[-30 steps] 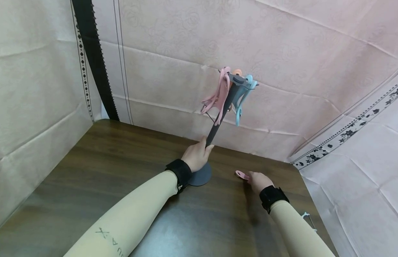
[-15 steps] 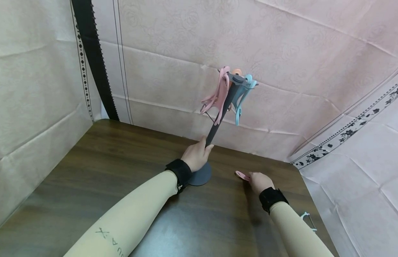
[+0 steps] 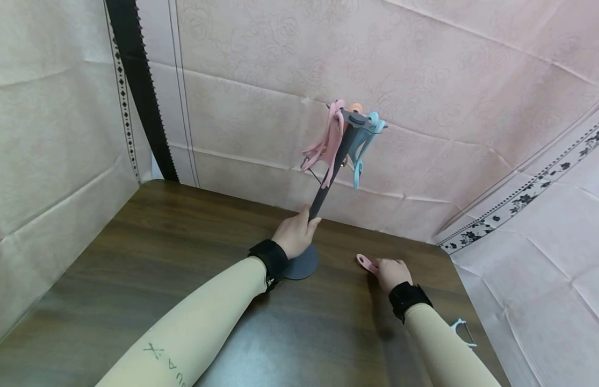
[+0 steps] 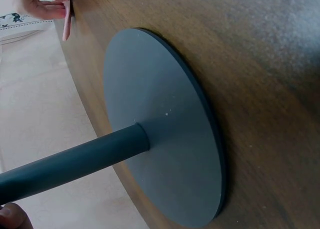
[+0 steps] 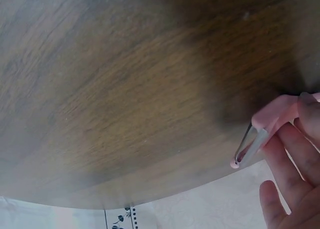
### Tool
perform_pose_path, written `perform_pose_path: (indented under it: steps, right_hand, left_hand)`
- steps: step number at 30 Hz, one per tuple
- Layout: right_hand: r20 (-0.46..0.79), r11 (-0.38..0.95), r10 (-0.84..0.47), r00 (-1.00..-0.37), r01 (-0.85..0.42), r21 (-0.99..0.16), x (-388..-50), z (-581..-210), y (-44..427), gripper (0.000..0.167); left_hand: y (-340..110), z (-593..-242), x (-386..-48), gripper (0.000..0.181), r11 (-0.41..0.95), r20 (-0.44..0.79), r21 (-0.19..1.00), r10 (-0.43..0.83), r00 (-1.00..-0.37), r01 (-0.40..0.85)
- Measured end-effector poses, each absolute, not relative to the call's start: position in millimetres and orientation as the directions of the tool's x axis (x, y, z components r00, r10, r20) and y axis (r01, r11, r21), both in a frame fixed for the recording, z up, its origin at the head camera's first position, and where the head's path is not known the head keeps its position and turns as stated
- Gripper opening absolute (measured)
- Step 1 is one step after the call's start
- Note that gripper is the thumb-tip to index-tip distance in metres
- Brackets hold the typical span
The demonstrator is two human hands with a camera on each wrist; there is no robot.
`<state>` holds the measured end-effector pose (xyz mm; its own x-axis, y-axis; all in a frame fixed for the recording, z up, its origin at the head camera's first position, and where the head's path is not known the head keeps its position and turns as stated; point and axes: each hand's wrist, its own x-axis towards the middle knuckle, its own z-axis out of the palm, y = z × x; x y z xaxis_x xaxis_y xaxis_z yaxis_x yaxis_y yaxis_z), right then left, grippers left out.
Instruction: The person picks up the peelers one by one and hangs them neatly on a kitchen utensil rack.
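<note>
A dark grey stand [image 3: 340, 153] has a round base [image 4: 160, 114] on the wooden table. My left hand [image 3: 295, 234] grips its pole low down; in the left wrist view only a fingertip shows beside the pole [image 4: 75, 159]. From the hooks at the top hang a pink peeler [image 3: 332, 142], a light blue peeler [image 3: 362, 148] and an orange one [image 3: 355, 108], mostly hidden behind the stand. To the right of the base, my right hand [image 3: 392, 274] pinches another pink peeler [image 5: 275, 113], its handle end pointing toward the stand. The blade end shows in the right wrist view.
A light blue peeler [image 3: 463, 333] lies near the table's right edge, partly behind the right forearm. Pale patterned cloth [image 3: 260, 118] hangs behind the table and at both sides. The wooden table top [image 3: 193, 258] spreads out around the base.
The pink peeler in my right hand has tilted slightly, and its handle end has shifted a little. My left hand and the stand have stayed nearly still.
</note>
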<state>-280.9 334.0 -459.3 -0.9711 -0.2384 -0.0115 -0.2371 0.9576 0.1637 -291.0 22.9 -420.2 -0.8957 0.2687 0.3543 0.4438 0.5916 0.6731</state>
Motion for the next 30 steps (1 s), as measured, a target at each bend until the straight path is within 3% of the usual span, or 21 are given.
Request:
perform_pose_path:
  steps: [11, 24, 30]
  right_hand:
    - [0.096, 0.956, -0.273, -0.957, -0.259, 0.136, -280, -462, 337, 0.010]
    - [0.044, 0.978, -0.203, -0.978, -0.200, 0.057, -275, -451, 328, 0.013]
    - [0.108, 0.971, -0.238, -0.965, -0.240, -0.007, -272, -440, 329, 0.013]
  left_hand:
    - [24, -419, -292, 0.034, 0.591, 0.354, 0.672, 0.273, -0.894, 0.447]
    - [23, -421, -292, 0.035, 0.590, 0.333, 0.687, 0.261, -0.906, 0.423]
    - [22, -420, -292, 0.033, 0.592, 0.336, 0.684, 0.264, -0.904, 0.427]
